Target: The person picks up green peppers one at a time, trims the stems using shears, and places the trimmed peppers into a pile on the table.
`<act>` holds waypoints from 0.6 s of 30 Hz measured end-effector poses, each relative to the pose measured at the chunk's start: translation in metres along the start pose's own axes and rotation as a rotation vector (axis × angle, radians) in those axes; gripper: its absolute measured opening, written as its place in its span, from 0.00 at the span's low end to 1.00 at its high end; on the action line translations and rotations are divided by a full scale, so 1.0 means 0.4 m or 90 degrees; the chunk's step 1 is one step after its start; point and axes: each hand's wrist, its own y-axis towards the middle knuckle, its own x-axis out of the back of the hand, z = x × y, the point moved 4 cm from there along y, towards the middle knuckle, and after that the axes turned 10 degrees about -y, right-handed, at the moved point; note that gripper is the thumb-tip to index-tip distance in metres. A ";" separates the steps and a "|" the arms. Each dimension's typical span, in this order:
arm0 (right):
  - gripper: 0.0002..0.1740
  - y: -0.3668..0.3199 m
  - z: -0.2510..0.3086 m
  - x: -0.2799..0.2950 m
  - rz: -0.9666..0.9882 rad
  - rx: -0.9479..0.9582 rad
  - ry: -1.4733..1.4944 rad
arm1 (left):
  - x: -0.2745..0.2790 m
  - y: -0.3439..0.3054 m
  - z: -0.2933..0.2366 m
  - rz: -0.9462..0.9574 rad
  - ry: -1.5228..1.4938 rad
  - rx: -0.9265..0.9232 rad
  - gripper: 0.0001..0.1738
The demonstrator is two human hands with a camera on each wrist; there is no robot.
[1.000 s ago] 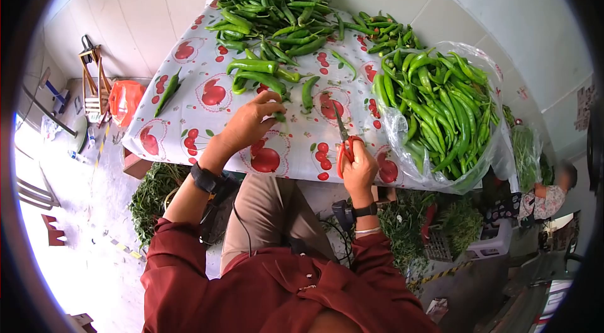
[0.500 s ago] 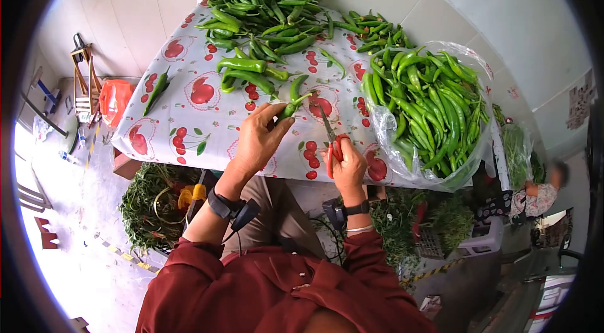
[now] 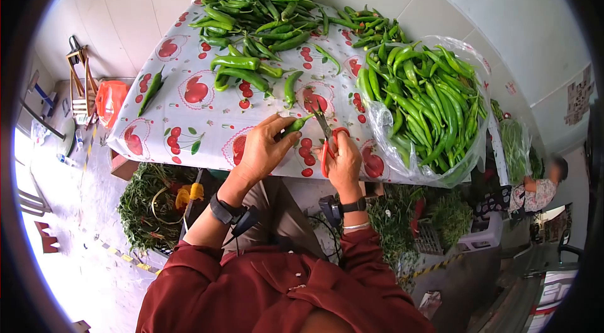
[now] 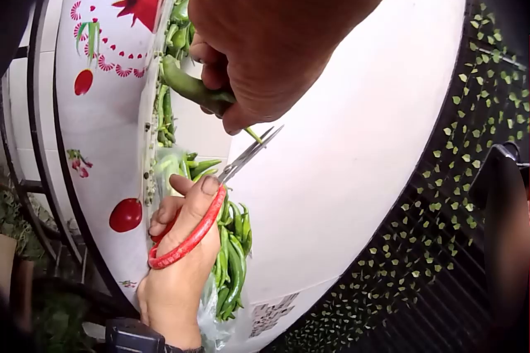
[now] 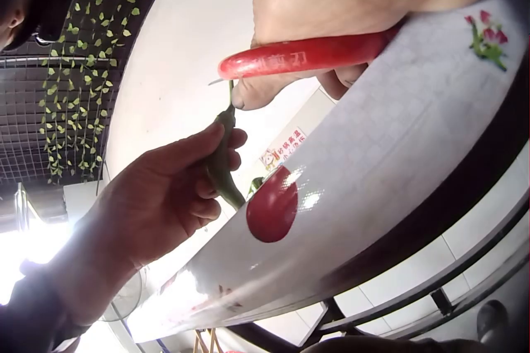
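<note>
A green chili pepper (image 3: 296, 126) is held between the thumb and fingers of my left hand (image 3: 263, 149), its stem pointing right. My right hand (image 3: 345, 162) grips red-handled scissors (image 3: 325, 127) by the loops. The parted blades reach the stem tip, which overlaps them in the left wrist view. From the right wrist, the red handle (image 5: 302, 57) hides most of the blades, and the pepper (image 5: 221, 163) hangs just below. Just beyond the hands, another pepper (image 3: 290, 88) lies on the patterned tablecloth (image 3: 214, 122).
A large heap of peppers (image 3: 251, 9) fills the table's back, with a smaller pile (image 3: 377, 28) beside it. At the right edge stands an open plastic bag (image 3: 434, 106) full of peppers. One pepper (image 3: 151, 91) lies at the left. Leafy greens (image 3: 154, 207) are below the table.
My left hand has come up from the tabletop and moved nearer my body, with a pepper in its fingers. The scissors have shifted slightly left, meeting the stem with blades spread.
</note>
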 end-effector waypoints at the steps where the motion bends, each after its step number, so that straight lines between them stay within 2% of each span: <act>1: 0.27 0.000 0.001 0.001 0.000 -0.001 0.001 | -0.002 -0.001 0.001 0.005 0.003 -0.006 0.17; 18: 0.25 -0.017 -0.020 -0.023 -0.030 0.013 0.039 | -0.008 -0.007 -0.003 0.014 -0.010 0.015 0.16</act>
